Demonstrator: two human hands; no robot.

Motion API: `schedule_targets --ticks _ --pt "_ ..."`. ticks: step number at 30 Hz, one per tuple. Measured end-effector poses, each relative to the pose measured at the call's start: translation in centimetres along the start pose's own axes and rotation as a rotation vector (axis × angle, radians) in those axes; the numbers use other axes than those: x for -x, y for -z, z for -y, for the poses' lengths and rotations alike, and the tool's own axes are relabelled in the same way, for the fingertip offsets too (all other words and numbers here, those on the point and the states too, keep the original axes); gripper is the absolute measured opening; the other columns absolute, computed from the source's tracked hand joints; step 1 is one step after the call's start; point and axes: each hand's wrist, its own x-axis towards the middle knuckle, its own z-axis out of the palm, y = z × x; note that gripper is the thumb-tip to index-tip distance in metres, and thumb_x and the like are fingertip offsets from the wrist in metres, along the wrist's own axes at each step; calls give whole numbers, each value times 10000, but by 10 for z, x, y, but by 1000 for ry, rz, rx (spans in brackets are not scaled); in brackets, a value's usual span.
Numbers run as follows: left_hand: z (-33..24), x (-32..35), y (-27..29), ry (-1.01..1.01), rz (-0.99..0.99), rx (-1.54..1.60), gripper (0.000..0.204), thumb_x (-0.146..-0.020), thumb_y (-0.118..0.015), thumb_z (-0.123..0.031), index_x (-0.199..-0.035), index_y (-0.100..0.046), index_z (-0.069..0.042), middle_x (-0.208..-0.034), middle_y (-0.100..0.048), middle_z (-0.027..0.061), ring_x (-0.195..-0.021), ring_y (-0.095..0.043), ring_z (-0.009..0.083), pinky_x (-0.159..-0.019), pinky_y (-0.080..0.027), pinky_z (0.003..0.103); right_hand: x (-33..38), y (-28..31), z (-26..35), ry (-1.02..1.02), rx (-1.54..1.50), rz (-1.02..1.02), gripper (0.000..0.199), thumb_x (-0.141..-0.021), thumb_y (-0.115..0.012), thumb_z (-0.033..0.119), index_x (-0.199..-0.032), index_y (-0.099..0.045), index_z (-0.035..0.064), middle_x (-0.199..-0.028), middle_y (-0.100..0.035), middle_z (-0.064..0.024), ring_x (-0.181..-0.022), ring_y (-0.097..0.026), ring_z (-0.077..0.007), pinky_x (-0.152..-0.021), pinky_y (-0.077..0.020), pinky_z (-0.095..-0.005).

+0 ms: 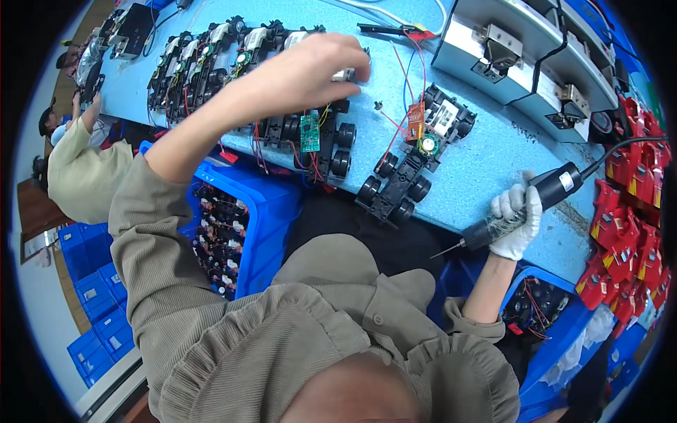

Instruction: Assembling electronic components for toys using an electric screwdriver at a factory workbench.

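Blue worktop: chassis row along far edge; left hand closed on small motor; gloved right hand clamped on electric screwdriver at near edge; blue crates below.

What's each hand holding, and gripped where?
Right hand, gloved: electric screwdriver, gripped around mid-body. Left hand: fingers on a small silver part above a toy-car chassis; grip unclear.

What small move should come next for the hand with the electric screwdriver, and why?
Probably bring the electric screwdriver in the gloved right hand up to the black toy car chassis. The tool rests off at the table edge with its tip pointing away, while the left hand reaches a small silver part farther back.
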Motion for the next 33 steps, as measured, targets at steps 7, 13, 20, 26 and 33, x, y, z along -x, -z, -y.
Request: schedule_targets --ticks 7,13,20,26,33 --pt "1 -2 -28 -65 -21 37 148 -720 -633 -51 -858 -591 -17 -876 -566 125 -885 -561 303 -767 -459 393 -1 -3 -4 12 5 17 374 -888 -485 209 -1207 -426 23 -606 -286 57 -478 -285 -48 -467 -274 -218" --pt "-6 -15 -31 -142 122 -20 142 -712 -632 -61 -846 -613 -18 -843 -577 125 -845 -572 314 -756 -468 384 -1 -4 -3 15 -4 33 367 -889 -484 207 -1201 -429 21 -606 -287 58 -479 -290 -48 -467 -279 -218" --pt "-27 -26 -22 121 592 543 152 -758 -642 -115 -882 -640 -27 -870 -625 74 -795 -595 211 -695 -488 315 0 -9 -1 7 0 -27 334 -892 -482 201 -1172 -443 23 -602 -287 55 -478 -290 -49 -466 -280 -215" --pt "-44 -8 -41 621 209 1827 183 -800 -660 -190 -863 -657 -18 -855 -635 -3 -814 -571 74 -699 -486 275 1 -12 -1 4 3 -87 306 -888 -486 186 -1149 -453 29 -600 -290 52 -476 -282 -50 -469 -282 -221" --pt "-63 17 -60 207 19 753 100 -732 -686 -79 -822 -663 -40 -951 -641 44 -875 -588 148 -777 -472 288 5 -43 7 392 14 -227 308 -865 -501 154 -1149 -446 48 -589 -301 36 -478 -293 -76 -485 -302 -250"
